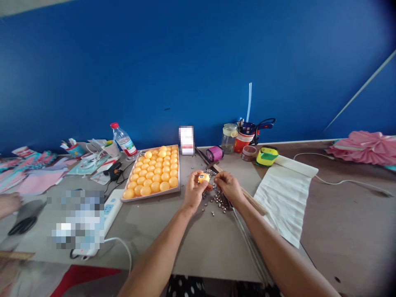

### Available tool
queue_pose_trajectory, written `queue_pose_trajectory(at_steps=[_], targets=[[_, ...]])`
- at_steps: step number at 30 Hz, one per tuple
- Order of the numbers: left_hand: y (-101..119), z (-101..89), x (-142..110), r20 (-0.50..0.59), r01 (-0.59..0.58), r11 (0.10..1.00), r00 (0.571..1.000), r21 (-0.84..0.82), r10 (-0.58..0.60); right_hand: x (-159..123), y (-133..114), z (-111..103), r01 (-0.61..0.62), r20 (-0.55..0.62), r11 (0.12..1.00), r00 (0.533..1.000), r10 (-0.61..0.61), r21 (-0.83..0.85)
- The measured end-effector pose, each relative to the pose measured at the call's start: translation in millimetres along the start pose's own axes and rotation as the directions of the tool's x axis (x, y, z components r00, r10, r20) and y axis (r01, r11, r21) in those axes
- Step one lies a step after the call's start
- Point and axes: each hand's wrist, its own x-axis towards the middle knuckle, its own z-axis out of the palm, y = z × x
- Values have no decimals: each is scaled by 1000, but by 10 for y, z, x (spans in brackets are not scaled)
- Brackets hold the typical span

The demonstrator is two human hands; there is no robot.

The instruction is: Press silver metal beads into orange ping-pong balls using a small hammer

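Observation:
My left hand [193, 196] is closed round an orange ping-pong ball [203, 178], which has a small dark or shiny spot on its near side. Just right of it, the fingers of my right hand [231, 189] are pinched together; whatever they hold is too small to make out. Below and between both hands lie many small shiny metal pieces [220, 201], loose on the grey table. A shallow box [180, 175] filled with rows of orange balls stands to the left of my left hand. Thin wooden sticks [255, 203] pass under my right wrist.
Behind my hands are a purple spool [215, 154], a glass jar [229, 138], a red cup of tools [243, 142] and a yellow-green roll [267, 156]. White cloth [286, 194] lies right. A water bottle [124, 142] and power strip [111, 206] are left. Another person's hand [9, 204] shows far left.

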Motion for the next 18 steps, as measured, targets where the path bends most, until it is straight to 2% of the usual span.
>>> queue_pose_trajectory(at_steps=[3, 8, 12, 18], targets=[[9, -22, 16, 41, 58, 990, 998, -127, -53, -18, 26, -3, 146, -13, 960, 988, -153, -238], [62, -52, 28, 141, 218, 923, 973, -319, -181, -18, 92, -23, 351, 143, 843, 936, -321, -407], [85, -87, 47, 211, 311, 875, 946, -371, -247, 21, 189, -39, 371, 172, 777, 928, -331, -508], [126, -113, 61, 191, 312, 875, 947, -369, -257, 5, 188, -31, 373, 162, 707, 923, -350, -600]])
